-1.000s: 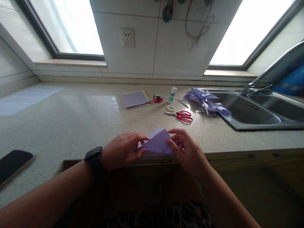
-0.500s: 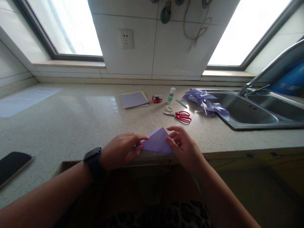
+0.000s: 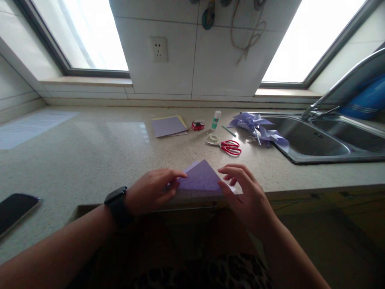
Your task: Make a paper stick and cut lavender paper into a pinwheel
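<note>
A sheet of purple paper [image 3: 202, 179], folded into a triangle with its point away from me, stands at the counter's front edge. My left hand [image 3: 153, 186], with a dark watch [image 3: 116, 196] on the wrist, pinches the paper's left end between thumb and index finger. At the right end, the thumb of my right hand [image 3: 245, 192] presses on the paper; its index finger is raised off it, and the curled fingers are behind the corner. Beyond the paper lie red-handled scissors [image 3: 230, 147], pointing left, and a roll of clear tape [image 3: 213, 138].
Further back are a stack of coloured paper [image 3: 169, 127], a small red box [image 3: 197, 125], a glue stick [image 3: 215, 120] and a thin green stick [image 3: 229, 131]. Purple paper pinwheels [image 3: 251, 122] overlap the rim of the sink [image 3: 313, 160]. A phone [image 3: 16, 210] lies left.
My right hand has slid right along the paper, its index finger lifting away, so more of the triangle shows. The left hand has kept its hold almost in place.
</note>
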The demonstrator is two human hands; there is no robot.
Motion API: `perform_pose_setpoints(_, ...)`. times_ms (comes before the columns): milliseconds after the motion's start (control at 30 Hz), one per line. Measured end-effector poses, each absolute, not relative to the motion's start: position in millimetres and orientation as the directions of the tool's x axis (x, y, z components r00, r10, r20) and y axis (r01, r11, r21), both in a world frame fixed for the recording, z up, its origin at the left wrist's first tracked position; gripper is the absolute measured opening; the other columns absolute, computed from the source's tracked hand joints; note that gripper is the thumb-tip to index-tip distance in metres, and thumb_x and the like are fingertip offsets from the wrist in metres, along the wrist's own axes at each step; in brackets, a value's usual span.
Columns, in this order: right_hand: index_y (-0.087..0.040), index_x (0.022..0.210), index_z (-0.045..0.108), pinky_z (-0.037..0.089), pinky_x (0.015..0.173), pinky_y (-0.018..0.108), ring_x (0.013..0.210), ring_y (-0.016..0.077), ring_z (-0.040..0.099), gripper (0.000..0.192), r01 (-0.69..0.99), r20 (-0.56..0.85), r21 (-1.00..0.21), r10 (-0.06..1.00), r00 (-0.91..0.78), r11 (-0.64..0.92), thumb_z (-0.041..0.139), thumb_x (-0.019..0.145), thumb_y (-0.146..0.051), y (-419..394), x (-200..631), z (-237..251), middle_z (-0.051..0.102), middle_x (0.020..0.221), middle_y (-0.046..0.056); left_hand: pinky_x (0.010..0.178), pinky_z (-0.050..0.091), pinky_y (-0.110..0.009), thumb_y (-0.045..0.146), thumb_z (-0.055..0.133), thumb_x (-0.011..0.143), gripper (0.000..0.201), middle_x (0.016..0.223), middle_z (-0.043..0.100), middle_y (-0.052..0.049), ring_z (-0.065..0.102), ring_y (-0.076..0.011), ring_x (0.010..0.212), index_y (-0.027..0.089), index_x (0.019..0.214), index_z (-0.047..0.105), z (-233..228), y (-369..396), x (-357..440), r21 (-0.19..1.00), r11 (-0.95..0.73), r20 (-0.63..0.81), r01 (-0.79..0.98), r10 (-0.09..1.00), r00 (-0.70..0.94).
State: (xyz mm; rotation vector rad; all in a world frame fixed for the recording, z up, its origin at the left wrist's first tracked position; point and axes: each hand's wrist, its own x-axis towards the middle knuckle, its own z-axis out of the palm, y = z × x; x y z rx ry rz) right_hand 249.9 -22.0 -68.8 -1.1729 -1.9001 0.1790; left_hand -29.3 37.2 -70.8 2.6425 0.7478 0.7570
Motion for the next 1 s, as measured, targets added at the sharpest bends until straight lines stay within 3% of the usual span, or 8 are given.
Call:
perform_pose_setpoints(167,-0.024,0.119,0.059,0.054,0.088,0.042,0.107,0.0231,0.059,0.027,0.694,0.627,-0.438,0.747,-0.220,0.571,0.060,0.094,-0.014,-28.3,248.7,-66.0,0.058,0.119,0.009,0.071,0.053,-0.029,0.014,0.050,0.092,0.033,0.098,0.070,-0.005,0.066,-0.0159,0.078,0.021,0.125,0.053,-71.2,37.3,-30.3,0.399,-0.822,0.394,0.406,0.554,0.734)
perform_pose_setpoints(400,-0.024,0.121,0.057,0.053,0.096,0.046,0.115,0.0248,0.058,0.030,0.709,0.613,-0.411,0.749,-0.251,0.573,0.059,0.094,-0.012,-30.3,247.1,-72.8,0.057,0.124,0.011,0.072,0.052,-0.030,0.014,0.051,0.096,0.031,0.101,0.072,-0.005,0.067,-0.0171,0.082,0.022,0.126,0.052,-76.9,38.5,-29.7,0.317,-0.864,0.429,0.391,0.499,0.753)
perform_pose_setpoints(700,-0.023,0.127,0.056,0.054,0.098,0.045,0.117,0.0246,0.059,0.036,0.725,0.625,-0.364,0.731,-0.276,0.585,0.056,0.094,-0.010,-36.5,247.1,-76.5,0.054,0.131,0.012,0.070,0.052,-0.033,0.012,0.050,0.095,0.037,0.101,0.071,-0.006,0.063,-0.0199,0.084,0.021,0.130,0.052,-77.9,37.9,-28.8,0.147,-0.919,0.440,0.366,0.392,0.808)
perform_pose_setpoints(833,-0.022,0.131,0.053,0.052,0.100,0.047,0.121,0.0269,0.057,0.041,0.709,0.652,-0.355,0.705,-0.280,0.610,0.057,0.093,-0.008,-35.6,248.3,-78.6,0.056,0.131,0.013,0.070,0.052,-0.038,0.017,0.056,0.093,0.039,0.108,0.069,-0.007,0.062,-0.0239,0.086,0.024,0.131,0.054,-77.1,35.9,-30.6,-0.014,-0.932,0.377,0.361,0.330,0.866)
perform_pose_setpoints(1000,-0.019,0.132,0.051,0.053,0.094,0.046,0.111,0.0255,0.062,0.041,0.704,0.654,-0.370,0.708,-0.265,0.606,0.058,0.093,-0.010,-30.4,251.2,-87.6,0.064,0.122,0.012,0.073,0.051,-0.040,0.019,0.054,0.096,0.029,0.111,0.068,-0.007,0.060,-0.0248,0.088,0.025,0.123,0.061,-78.6,33.9,-29.1,-0.117,-0.934,0.389,0.339,0.271,0.881)
